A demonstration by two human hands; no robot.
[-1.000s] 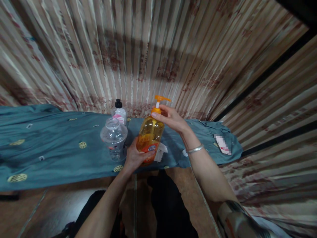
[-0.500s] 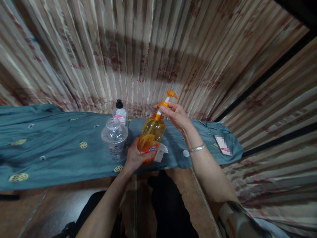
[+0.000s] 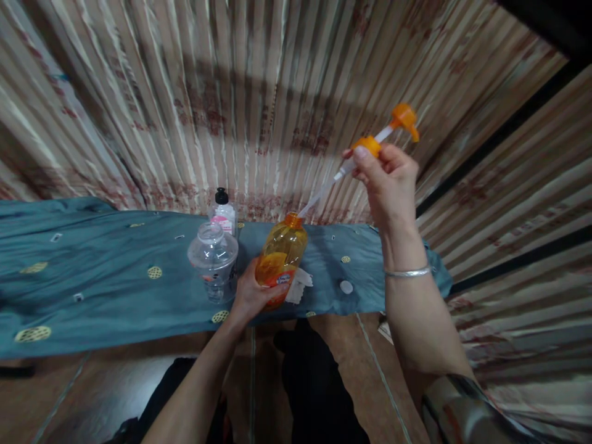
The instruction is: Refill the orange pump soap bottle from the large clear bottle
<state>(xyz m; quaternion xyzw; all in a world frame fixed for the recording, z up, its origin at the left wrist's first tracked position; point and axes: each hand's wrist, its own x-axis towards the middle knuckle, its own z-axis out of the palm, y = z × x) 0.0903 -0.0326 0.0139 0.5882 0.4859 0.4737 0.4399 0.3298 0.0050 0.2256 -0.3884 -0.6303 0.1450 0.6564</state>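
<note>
My left hand (image 3: 254,291) is closed around the lower part of an amber see-through bottle (image 3: 283,250), which tilts slightly to the right. Up to the right, my right hand (image 3: 386,176) grips an orange pump head (image 3: 367,147) by its collar. A thin clear dip tube (image 3: 319,198) slants down from the pump, its lower end at the mouth of the bottle. Left of the bottle stands a clear plastic cup with a domed lid (image 3: 213,259). Behind that cup is a clear bottle with a black cap (image 3: 222,213) and a pink-and-white label.
A teal patterned cloth (image 3: 115,265) covers the long narrow surface. Crumpled white tissue (image 3: 300,285) lies right of the amber bottle, and a small white disc (image 3: 346,287) lies further right. A pleated curtain (image 3: 259,111) hangs close behind.
My right hand has risen up and to the right, drawing the pump and most of its tube out of the bottle. My left hand stays on the bottle. My right arm now covers the phone.
</note>
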